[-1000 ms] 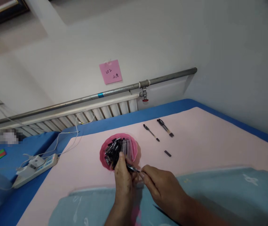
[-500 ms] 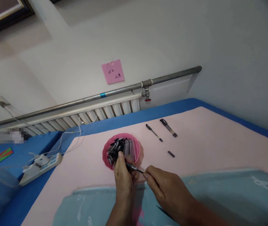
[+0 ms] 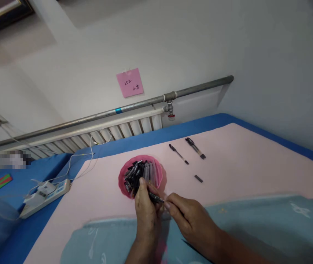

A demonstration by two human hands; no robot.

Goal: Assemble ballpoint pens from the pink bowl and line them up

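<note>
My left hand [image 3: 145, 209] is closed round a black pen [image 3: 155, 198], whose front part sticks out to the right. The thumb and index finger of my right hand [image 3: 193, 216] pinch the thin end of this pen, hiding its tip. Just beyond my left hand stands a pink scalloped bowl [image 3: 121, 179]. In it lie several black pen parts [image 3: 134, 173] on the left and clear pen barrels [image 3: 150, 172] on the right; my left thumb covers its near edge.
On the pink sheet [image 3: 241, 161] lie a single capped pen [image 3: 179, 154], more pens side by side [image 3: 195, 148] and a small dark strip [image 3: 198, 178]. A blue-green cloth [image 3: 104, 234] covers the near edge. At left are a power strip [image 3: 63, 187] and white cables [image 3: 70, 165].
My right hand has come slightly closer to my left, and less of the pen's thin end shows between them. The things on the sheet stay put; the view has shifted slightly.
</note>
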